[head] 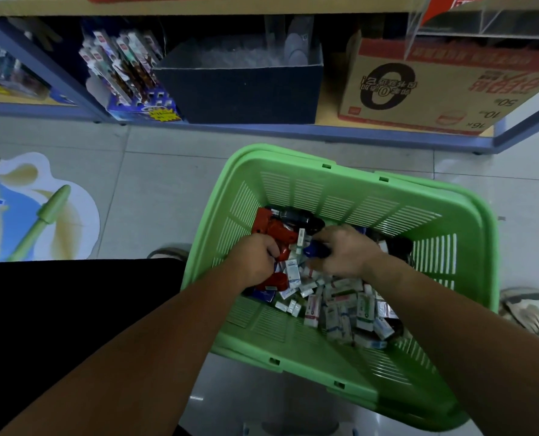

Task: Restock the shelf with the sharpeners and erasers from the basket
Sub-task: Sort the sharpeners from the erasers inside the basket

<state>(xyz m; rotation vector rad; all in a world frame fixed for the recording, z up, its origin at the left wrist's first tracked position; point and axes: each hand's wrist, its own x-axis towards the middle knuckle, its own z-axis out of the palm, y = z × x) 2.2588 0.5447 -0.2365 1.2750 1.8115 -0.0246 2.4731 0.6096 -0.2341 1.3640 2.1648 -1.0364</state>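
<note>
While both hands reach into the green slatted basket [296, 343], the left hand [255, 261] curls its fingers round a red sharpener [282, 247] and the right hand [345, 251] closes over a blue sharpener [317, 250], with more red and dark sharpeners heaped at the far side. Small white boxed erasers [340, 309] (their print too blurred to read) lie jumbled across the basket's bottom. It stands on a pale tiled floor [155, 184] just before the blue-edged shelf [262, 129], which holds a navy box [246, 92] and a cardboard carton [419, 89].
</note>
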